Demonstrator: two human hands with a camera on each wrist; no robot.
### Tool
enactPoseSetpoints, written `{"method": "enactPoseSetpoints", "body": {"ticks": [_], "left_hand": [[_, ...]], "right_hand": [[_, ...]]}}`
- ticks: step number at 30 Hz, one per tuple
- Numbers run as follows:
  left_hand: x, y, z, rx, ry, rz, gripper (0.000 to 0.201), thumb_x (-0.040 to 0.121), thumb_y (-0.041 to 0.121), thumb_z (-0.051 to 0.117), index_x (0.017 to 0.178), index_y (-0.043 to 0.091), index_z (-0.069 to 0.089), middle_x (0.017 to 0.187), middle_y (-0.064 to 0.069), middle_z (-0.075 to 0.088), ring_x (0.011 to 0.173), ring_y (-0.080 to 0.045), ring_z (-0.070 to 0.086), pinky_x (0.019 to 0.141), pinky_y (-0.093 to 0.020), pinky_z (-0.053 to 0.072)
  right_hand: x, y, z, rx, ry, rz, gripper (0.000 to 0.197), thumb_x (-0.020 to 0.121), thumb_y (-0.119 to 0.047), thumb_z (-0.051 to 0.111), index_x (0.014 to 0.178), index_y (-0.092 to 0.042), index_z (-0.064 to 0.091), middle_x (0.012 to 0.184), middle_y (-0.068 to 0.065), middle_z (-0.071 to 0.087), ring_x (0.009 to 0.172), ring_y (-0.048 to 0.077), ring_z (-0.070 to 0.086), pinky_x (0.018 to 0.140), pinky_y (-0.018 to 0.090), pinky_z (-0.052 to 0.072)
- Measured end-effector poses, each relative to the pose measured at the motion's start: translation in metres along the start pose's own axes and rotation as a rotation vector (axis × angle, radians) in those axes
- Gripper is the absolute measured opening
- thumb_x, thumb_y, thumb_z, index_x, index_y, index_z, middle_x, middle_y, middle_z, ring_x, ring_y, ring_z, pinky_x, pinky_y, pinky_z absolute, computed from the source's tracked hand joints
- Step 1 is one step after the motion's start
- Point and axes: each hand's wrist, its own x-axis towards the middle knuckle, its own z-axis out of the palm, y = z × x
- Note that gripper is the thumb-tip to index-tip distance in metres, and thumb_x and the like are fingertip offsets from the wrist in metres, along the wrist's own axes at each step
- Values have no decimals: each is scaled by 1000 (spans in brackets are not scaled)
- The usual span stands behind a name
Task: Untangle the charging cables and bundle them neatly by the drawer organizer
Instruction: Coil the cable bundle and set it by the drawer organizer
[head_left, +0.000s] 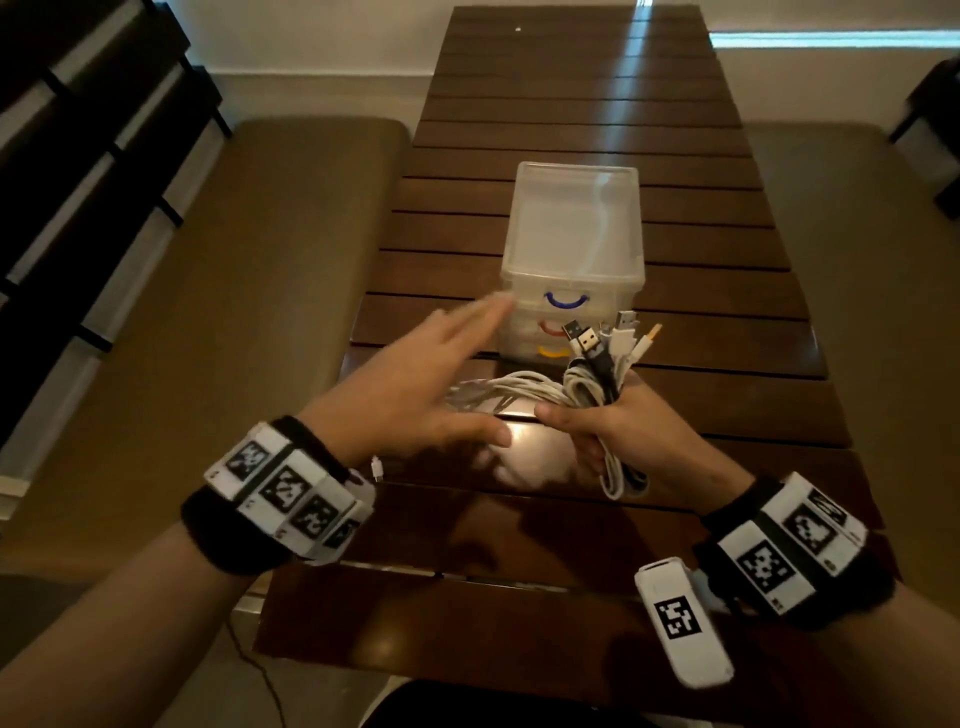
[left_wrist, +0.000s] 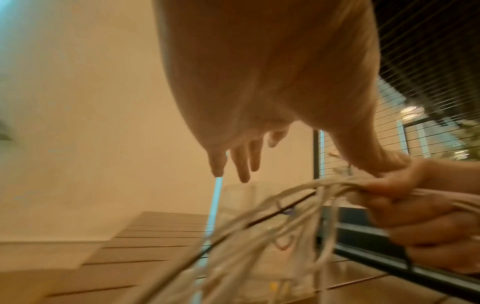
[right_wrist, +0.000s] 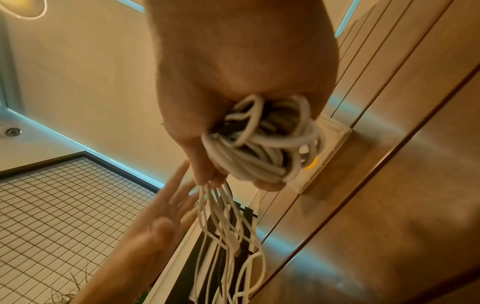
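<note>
Right hand (head_left: 597, 431) fist-clamps the cables (head_left: 587, 384) mid-frame, plugs up by the organizer (head_left: 571, 228); left hand (head_left: 415, 384) splayed, empty, probably reaching to wrap.

The left hand (head_left: 415, 395) hovers with palm down, its fingers (head_left: 467, 325) straight and spread, reaching forward with the thumb stretched out to the side; it holds nothing. The right hand (head_left: 608, 431) is closed in a fist-like grip, its fingers (left_wrist: 426, 218) curled tight and the thumb pressed across them. Both forearms extend forward, each wrist wrapped in a black band (head_left: 239, 535) carrying white marker blocks.
</note>
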Motion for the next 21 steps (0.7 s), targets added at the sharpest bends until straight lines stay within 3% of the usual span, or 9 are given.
{"method": "enactPoseSetpoints", "body": {"ticks": [2,4,6,10,13,15,18,19,21], "left_hand": [[11,7,14,64,-75,74,82,83,75,37,152,35,18,152,10,37,136,-13,40,118,-40,26],[17,7,29,5,-19,75,64,88,69,24,124,26,55,114,5,65,103,-14,61,93,-43,47],[19,8,44,-72,106,30,66,89,67,21,108,18,61,92,3,68,84,-16,64,75,-44,49],[12,26,60,-232,248,-78,61,92,64,24,105,19,64,70,4,64,66,-13,61,67,-39,47],[9,39,66,-440,266,-124,41,100,54,31,98,29,64,61,3,61,53,-12,58,56,-34,46],[5,45,69,-675,283,-168,33,100,48,32,90,35,61,55,7,56,47,-11,51,48,-26,40],[9,84,58,-944,255,-214,46,105,34,22,95,16,63,67,-5,54,76,-38,60,57,-12,45],[6,97,56,-1011,193,-216,55,108,23,11,110,-4,59,89,-18,62,106,-49,54,77,-19,51],[6,103,52,-1018,136,-302,54,107,17,2,143,-15,28,143,-34,38,141,-44,27,116,-44,24]], "right_hand": [[-2,-2,-5,48,-39,6,39,83,-25,76,49,-22,57,46,12,46,42,24,43,49,31,40],[-6,-1,-9,95,-41,9,35,76,-32,77,51,-17,56,46,15,44,42,24,42,49,30,40],[-8,3,-11,132,-20,3,33,75,-33,76,56,-13,58,47,15,45,41,24,43,49,29,41],[-7,12,-5,137,55,-17,34,81,-40,72,84,-6,69,61,13,64,46,26,52,54,35,46],[-11,11,-1,103,94,-71,37,80,-45,72,113,-28,72,84,14,75,69,29,69,72,44,56],[-16,9,-3,177,71,-110,42,78,-42,70,117,-25,69,90,11,76,86,30,72,79,37,59],[-3,20,6,242,31,35,50,73,-46,72,120,-30,66,117,5,71,116,27,64,92,38,55],[8,58,5,180,169,23,57,74,-57,71,128,-46,57,135,9,56,132,38,49,103,54,45],[19,111,20,174,269,-101,57,74,-77,61,124,-72,36,150,9,16,143,56,13,110,69,8]]}}
